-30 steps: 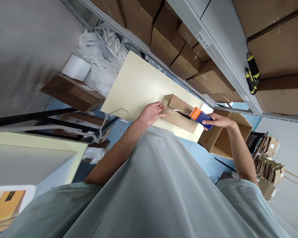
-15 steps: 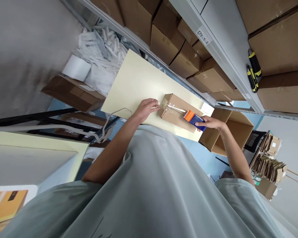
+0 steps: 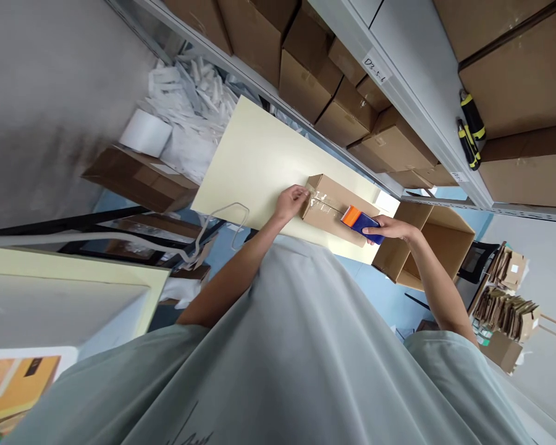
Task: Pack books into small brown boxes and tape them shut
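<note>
A small closed cardboard box (image 3: 338, 201) lies on a pale yellow table (image 3: 254, 161). A strip of clear tape runs along its top seam. My left hand (image 3: 291, 201) presses its fingers against the box's left end, where the tape starts. My right hand (image 3: 391, 230) is closed round an orange and blue tape dispenser (image 3: 361, 221), which rests on the box's right part.
An open, larger cardboard box (image 3: 433, 247) stands just right of the table. Metal shelving (image 3: 398, 86) with several brown boxes runs along the far side. White paper scraps and a white roll (image 3: 143, 131) lie at the far left. Flattened cartons (image 3: 505, 306) are stacked at the right.
The box's flap has been closed and tape laid along the seam. The dispenser moved from beyond the box's right end onto its top. My left hand slid to the box's left end.
</note>
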The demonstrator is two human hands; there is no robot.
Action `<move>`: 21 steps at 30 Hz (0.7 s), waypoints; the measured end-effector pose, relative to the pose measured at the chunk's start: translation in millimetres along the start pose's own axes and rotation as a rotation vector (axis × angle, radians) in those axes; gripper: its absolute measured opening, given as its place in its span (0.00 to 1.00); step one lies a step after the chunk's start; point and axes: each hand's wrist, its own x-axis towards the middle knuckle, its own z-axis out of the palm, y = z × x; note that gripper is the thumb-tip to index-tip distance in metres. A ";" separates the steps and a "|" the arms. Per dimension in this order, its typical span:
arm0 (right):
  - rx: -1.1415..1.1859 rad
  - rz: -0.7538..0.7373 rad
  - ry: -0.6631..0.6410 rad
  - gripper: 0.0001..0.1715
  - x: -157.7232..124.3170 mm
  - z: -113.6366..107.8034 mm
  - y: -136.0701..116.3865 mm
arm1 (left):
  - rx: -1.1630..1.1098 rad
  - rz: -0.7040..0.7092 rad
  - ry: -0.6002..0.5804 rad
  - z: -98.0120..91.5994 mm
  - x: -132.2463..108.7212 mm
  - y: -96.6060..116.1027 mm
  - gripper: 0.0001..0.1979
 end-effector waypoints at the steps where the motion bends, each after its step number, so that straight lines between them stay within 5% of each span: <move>1: 0.001 0.001 0.004 0.35 -0.1 0.5 0.5 | 0.075 0.014 0.051 -1.4 -2.5 1.8 0.22; 4: 0.002 0.008 0.014 0.36 -1.1 2.3 0.2 | 0.245 0.107 0.163 -7.4 -17.0 14.2 0.19; 8: 0.004 0.002 0.018 0.37 -1.4 3.8 1.1 | 0.359 0.307 0.099 1.6 -46.8 42.7 0.15; 13: 0.004 -0.010 0.040 0.38 4.0 4.8 8.7 | 0.615 0.186 0.075 27.4 -64.1 63.7 0.20; 21: -0.035 -0.090 0.016 0.42 4.5 6.9 13.7 | 0.565 0.128 0.175 35.4 -60.1 49.0 0.25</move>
